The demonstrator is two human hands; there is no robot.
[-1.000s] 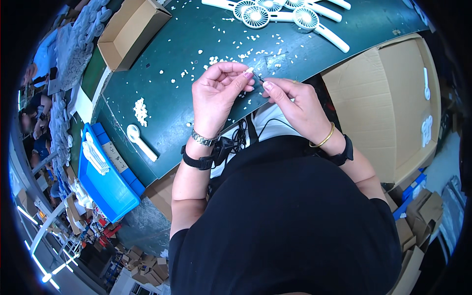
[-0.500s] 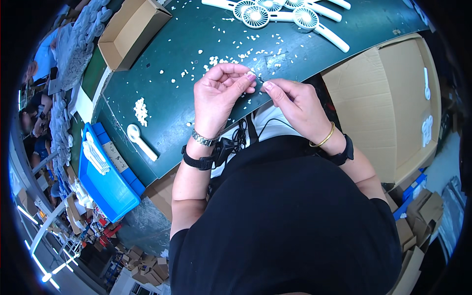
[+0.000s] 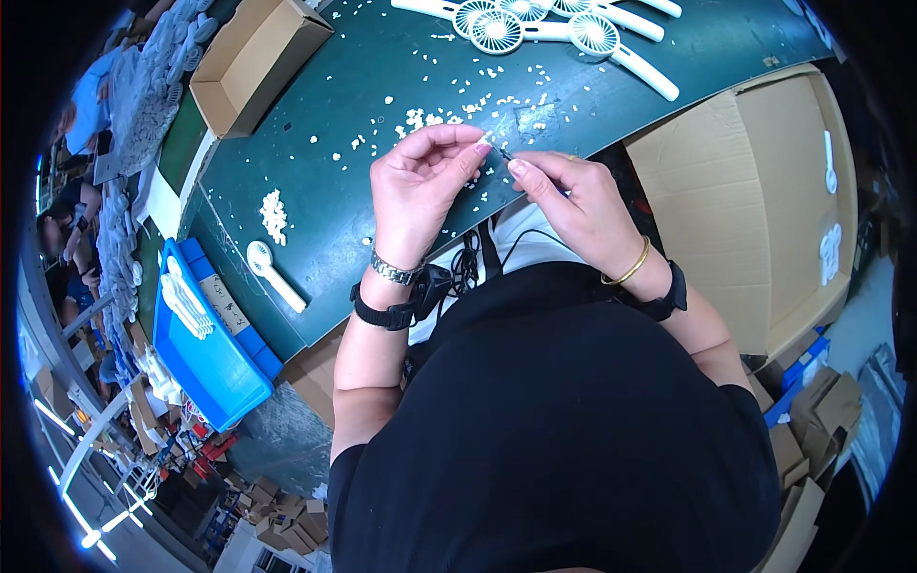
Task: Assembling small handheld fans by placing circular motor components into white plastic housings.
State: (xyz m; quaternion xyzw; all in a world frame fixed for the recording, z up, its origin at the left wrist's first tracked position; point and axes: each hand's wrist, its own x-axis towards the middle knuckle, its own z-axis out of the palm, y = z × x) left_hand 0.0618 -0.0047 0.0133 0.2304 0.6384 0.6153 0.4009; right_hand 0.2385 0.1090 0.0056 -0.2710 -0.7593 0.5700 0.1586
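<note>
My left hand pinches a tiny white piece between thumb and forefinger, over the near edge of the table. Close on its right, my right hand is closed around a thin dark tool, whose tip points at the white piece; its exact kind is too small to make out. Loose white bits lie scattered just beyond my fingers. Further left sits a small heap of the same bits, and below it a white handheld fan rests on the green table.
Several white handheld fans lie overlapping at the far side. An open cardboard box stands far left. A blue tray with white fan parts is at the left edge. A large carton holding white parts stands at right.
My left hand has shifted slightly left, away from the right hand. More of the dark tool shows between the fingertips, while the right hand stays almost in place.
</note>
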